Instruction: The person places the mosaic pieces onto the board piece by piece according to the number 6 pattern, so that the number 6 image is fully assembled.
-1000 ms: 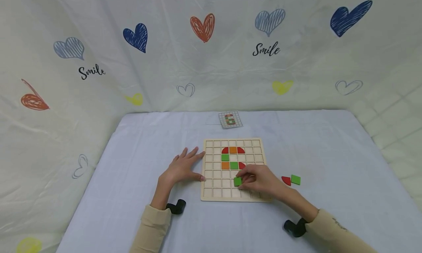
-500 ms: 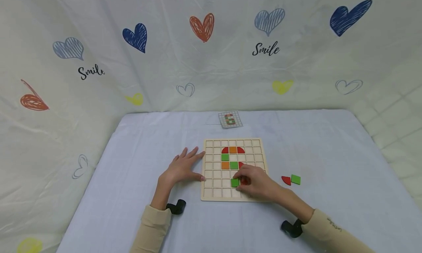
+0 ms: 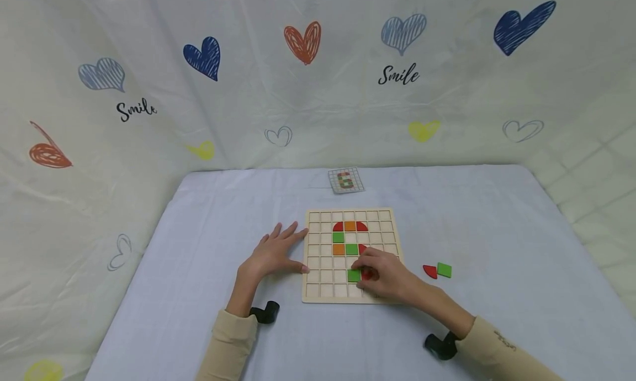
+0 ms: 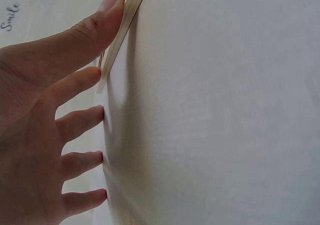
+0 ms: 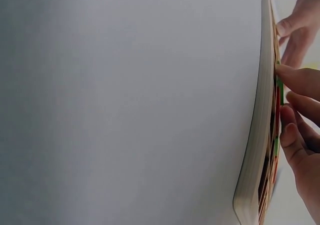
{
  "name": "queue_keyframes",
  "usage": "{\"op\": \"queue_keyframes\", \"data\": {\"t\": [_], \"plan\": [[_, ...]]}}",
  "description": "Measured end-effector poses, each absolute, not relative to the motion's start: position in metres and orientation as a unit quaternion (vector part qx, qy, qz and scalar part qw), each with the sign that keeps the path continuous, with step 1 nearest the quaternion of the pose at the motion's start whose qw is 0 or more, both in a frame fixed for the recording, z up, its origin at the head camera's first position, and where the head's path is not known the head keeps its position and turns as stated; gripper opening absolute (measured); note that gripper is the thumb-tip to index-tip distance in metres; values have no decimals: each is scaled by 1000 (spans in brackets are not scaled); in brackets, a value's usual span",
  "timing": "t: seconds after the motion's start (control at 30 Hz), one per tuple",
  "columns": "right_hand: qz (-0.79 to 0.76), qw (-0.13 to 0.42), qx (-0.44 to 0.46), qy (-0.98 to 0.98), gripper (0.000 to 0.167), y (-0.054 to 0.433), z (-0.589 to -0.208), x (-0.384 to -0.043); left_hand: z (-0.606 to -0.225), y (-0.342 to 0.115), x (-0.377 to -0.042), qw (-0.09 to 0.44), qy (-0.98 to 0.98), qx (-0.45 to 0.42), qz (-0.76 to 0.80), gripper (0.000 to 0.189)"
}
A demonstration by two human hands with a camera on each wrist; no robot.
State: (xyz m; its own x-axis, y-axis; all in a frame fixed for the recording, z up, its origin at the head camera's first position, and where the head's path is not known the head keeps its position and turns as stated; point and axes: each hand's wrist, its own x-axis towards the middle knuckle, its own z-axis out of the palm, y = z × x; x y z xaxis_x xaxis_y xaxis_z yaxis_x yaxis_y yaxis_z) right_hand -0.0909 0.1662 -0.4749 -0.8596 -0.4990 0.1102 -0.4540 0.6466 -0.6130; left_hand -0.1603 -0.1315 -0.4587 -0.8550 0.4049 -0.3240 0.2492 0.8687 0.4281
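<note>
A wooden grid board point(image 3: 318, 290) lies on the table, with red, orange and green tiles in its upper cells. My right hand point(image 3: 390, 273) pinches a green square tile point(image 3: 354, 275) between thumb and fingers, low over the lower middle cells. A red tile point(image 3: 366, 273) shows just right of it, partly hidden by the fingers. In the right wrist view, the fingertips point(image 5: 285, 75) sit right at the board's tiles. My left hand point(image 3: 270, 257) is spread on the left, its thumb and index fingertip at the board's left edge point(image 4: 120, 45).
A red quarter-round tile point(image 3: 430, 271) and a green square tile point(image 3: 444, 270) lie on the cloth right of the board. Behind the board is a small card point(image 3: 346, 180) with a coloured grid pattern. White cloth covers the table point(image 3: 238, 204).
My right hand has moved slightly left with the green tile, which now lines up with a cell; the red tile beside it has come into view. The left hand stays put.
</note>
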Motion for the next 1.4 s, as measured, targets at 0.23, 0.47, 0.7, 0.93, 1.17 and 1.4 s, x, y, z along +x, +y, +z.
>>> {"op": "queue_keyframes", "data": {"t": [0.23, 0.47, 0.7, 0.93, 1.17, 1.4], "plan": [[-344, 29, -269, 899, 27, 169, -475, -93, -460, -132, -162, 205, 945, 172, 188, 97], [-343, 28, -279, 897, 25, 170, -477, -93, -459, -131, -161, 207, 944, 175, 188, 98], [-345, 15, -270, 899, 24, 177, -474, -90, -458, -130, -162, 206, 946, 169, 186, 97], [-357, 9, -249, 900, 26, 194, -471, -85, -459, -130, -161, 205, 945, 173, 185, 97], [-355, -11, -246, 902, 28, 215, -469, -81, -459, -130, -160, 205, 945, 175, 186, 96], [-346, -53, -246, 904, 32, 235, -471, -78, -459, -130, -160, 207, 945, 173, 186, 96]]}}
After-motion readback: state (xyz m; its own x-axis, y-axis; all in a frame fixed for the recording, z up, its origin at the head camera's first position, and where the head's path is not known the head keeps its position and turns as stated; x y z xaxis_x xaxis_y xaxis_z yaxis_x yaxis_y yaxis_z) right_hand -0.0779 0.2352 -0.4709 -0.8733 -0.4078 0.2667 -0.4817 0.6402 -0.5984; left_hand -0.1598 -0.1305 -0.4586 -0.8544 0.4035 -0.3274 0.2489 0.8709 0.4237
